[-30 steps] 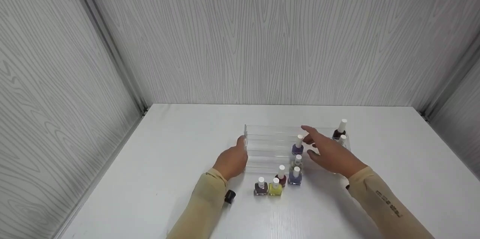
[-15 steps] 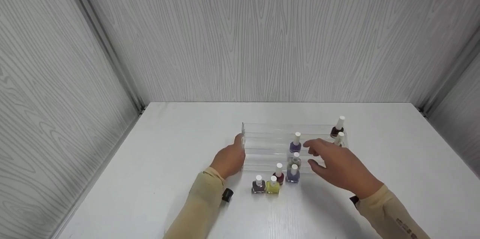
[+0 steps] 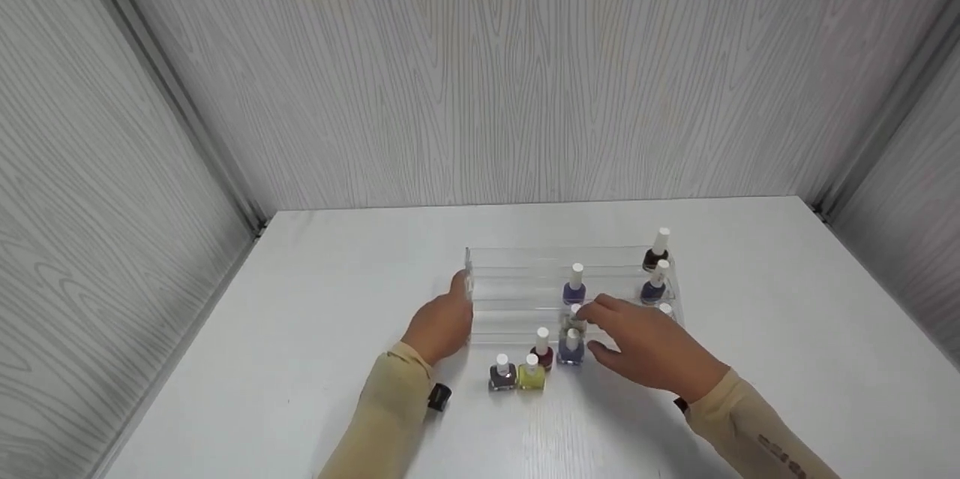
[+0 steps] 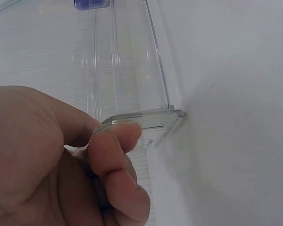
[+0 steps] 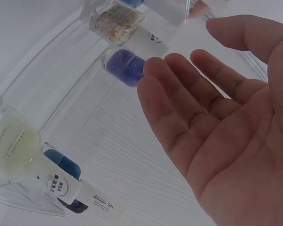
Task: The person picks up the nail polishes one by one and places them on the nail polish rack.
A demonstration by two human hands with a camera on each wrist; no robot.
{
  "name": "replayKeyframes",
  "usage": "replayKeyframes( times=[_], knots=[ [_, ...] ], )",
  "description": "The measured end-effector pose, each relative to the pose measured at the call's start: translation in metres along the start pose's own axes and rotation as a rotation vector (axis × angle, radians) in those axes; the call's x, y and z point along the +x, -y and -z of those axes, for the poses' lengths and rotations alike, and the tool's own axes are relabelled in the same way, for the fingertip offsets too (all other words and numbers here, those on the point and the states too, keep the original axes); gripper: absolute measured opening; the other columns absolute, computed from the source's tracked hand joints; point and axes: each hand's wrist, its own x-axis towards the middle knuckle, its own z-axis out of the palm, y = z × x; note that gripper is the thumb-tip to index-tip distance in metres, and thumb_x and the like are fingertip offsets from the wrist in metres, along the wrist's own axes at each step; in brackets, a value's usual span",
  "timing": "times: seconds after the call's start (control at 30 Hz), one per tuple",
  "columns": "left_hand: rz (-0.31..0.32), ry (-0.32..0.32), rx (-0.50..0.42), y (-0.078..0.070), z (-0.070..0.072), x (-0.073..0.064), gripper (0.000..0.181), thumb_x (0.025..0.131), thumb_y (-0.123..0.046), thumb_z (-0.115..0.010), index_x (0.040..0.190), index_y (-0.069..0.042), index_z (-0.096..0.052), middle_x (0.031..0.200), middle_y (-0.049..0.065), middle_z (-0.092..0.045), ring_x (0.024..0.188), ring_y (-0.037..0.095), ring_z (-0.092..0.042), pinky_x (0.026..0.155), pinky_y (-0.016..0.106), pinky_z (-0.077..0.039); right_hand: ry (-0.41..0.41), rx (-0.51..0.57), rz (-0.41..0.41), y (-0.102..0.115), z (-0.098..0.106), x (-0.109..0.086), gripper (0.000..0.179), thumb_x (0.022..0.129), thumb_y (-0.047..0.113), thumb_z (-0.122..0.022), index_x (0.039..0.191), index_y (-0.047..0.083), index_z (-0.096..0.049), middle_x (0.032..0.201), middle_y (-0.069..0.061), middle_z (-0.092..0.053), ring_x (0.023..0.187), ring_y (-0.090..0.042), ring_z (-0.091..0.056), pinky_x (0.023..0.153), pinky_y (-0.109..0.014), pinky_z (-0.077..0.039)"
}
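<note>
My left hand point(image 3: 442, 321) grips the left end panel of a clear stepped rack point(image 3: 517, 287), thumb on one side and curled fingers on the other. My right hand point(image 3: 652, 344) hovers over the rack's front with fingers loosely bent and holds nothing. Its fingertips are near a glitter nail polish bottle point(image 5: 114, 22), partly hidden in the head view. A purple nail polish bottle point(image 3: 574, 293) stands one step behind. In front of the glitter bottle is a blue-violet nail polish bottle point(image 3: 571, 351); whether it stands on the rack or the table, I cannot tell.
On the table point(image 3: 322, 299) before the rack stand dark red point(image 3: 544, 356), grey point(image 3: 502, 377) and yellow point(image 3: 532, 378) polish bottles. The rack's right end bears a dark bottle point(image 3: 655, 260), a dark blue bottle point(image 3: 653, 290) and a pale yellow bottle point(image 5: 14, 146).
My right hand has come down from beside the purple bottle towards the glitter bottle at the rack's front. My left hand keeps its grip. The head view has shifted a little.
</note>
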Motion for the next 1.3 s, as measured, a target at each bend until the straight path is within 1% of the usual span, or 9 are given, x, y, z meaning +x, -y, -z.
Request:
replayKeyframes(
  times=[0.13, 0.27, 0.4, 0.63, 0.73, 0.9, 1.1, 1.2, 1.3],
  knots=[
    [0.009, -0.002, 0.008, -0.002, 0.002, 0.0, 0.054, 0.11, -0.016, -0.045, 0.156, 0.008, -0.027, 0.084, 0.019, -0.072, 0.071, 0.03, -0.07, 0.068, 0.048, -0.057, 0.053, 0.018, 0.008, 0.002, -0.002, 0.0, 0.044, 0.09, 0.006, -0.075, 0.132, 0.01, -0.063, 0.105, -0.001, -0.064, 0.059, -0.004, -0.041, 0.055, -0.024, -0.043],
    [0.016, 0.005, 0.011, -0.003, 0.002, 0.003, 0.055, 0.109, -0.015, -0.045, 0.156, 0.007, -0.026, 0.083, 0.017, -0.071, 0.07, 0.029, -0.068, 0.069, 0.048, -0.056, 0.083, 0.023, 0.028, 0.0, -0.003, 0.0, 0.049, 0.091, 0.003, -0.073, 0.138, 0.013, -0.061, 0.105, -0.002, -0.064, 0.057, -0.004, -0.041, 0.054, -0.023, -0.042],
    [0.017, 0.01, -0.005, -0.003, 0.0, 0.004, 0.056, 0.109, -0.016, -0.047, 0.156, 0.006, -0.026, 0.087, 0.019, -0.072, 0.073, 0.03, -0.07, 0.071, 0.048, -0.057, 0.084, 0.023, 0.048, -0.002, -0.008, -0.001, 0.047, 0.091, 0.0, -0.072, 0.135, 0.013, -0.064, 0.109, -0.003, -0.066, 0.062, -0.005, -0.05, 0.056, -0.025, -0.047],
    [-0.004, 0.007, 0.021, -0.004, 0.001, 0.003, 0.053, 0.109, -0.011, -0.044, 0.156, 0.009, -0.026, 0.076, 0.016, -0.07, 0.061, 0.025, -0.065, 0.06, 0.043, -0.054, 0.103, 0.015, 0.042, -0.004, -0.014, 0.001, 0.045, 0.091, -0.002, -0.071, 0.134, 0.011, -0.066, 0.112, -0.004, -0.068, 0.072, -0.011, -0.064, 0.062, -0.028, -0.055],
    [0.016, 0.014, 0.012, -0.004, 0.002, 0.002, 0.054, 0.11, -0.013, -0.044, 0.156, 0.008, -0.025, 0.081, 0.017, -0.071, 0.064, 0.025, -0.066, 0.062, 0.043, -0.055, 0.106, 0.01, 0.042, -0.004, -0.014, 0.002, 0.044, 0.092, -0.001, -0.071, 0.134, 0.011, -0.066, 0.112, -0.004, -0.069, 0.079, -0.015, -0.068, 0.066, -0.031, -0.057],
    [0.021, 0.009, 0.021, -0.005, 0.004, 0.003, 0.054, 0.11, -0.015, -0.045, 0.156, 0.006, -0.027, 0.088, 0.019, -0.073, 0.073, 0.028, -0.071, 0.068, 0.046, -0.057, 0.091, 0.002, 0.049, -0.005, -0.016, 0.003, 0.038, 0.093, 0.003, -0.072, 0.13, 0.012, -0.068, 0.112, -0.002, -0.071, 0.09, -0.018, -0.071, 0.072, -0.035, -0.059],
    [0.029, 0.006, -0.011, -0.005, 0.004, 0.004, 0.052, 0.11, -0.015, -0.043, 0.156, 0.005, -0.027, 0.093, 0.02, -0.074, 0.08, 0.03, -0.073, 0.073, 0.048, -0.057, 0.071, 0.018, 0.058, -0.005, -0.018, 0.004, 0.029, 0.096, 0.005, -0.07, 0.123, 0.014, -0.072, 0.1, 0.002, -0.071, 0.08, -0.013, -0.069, 0.066, -0.03, -0.057],
    [0.035, 0.012, -0.018, -0.004, 0.003, 0.004, 0.053, 0.111, -0.016, -0.042, 0.157, 0.004, -0.027, 0.09, 0.018, -0.074, 0.076, 0.029, -0.072, 0.072, 0.047, -0.057, 0.079, 0.027, 0.053, -0.005, -0.018, 0.003, 0.029, 0.095, 0.004, -0.07, 0.122, 0.015, -0.072, 0.099, 0.001, -0.072, 0.078, -0.012, -0.067, 0.065, -0.029, -0.056],
    [0.028, 0.015, -0.01, -0.003, 0.002, 0.003, 0.053, 0.111, -0.016, -0.043, 0.157, 0.005, -0.027, 0.085, 0.016, -0.073, 0.07, 0.026, -0.069, 0.068, 0.045, -0.056, 0.092, 0.024, 0.038, -0.005, -0.017, 0.002, 0.03, 0.095, 0.003, -0.07, 0.123, 0.014, -0.072, 0.101, 0.0, -0.072, 0.081, -0.014, -0.068, 0.067, -0.033, -0.057]
  ],
)
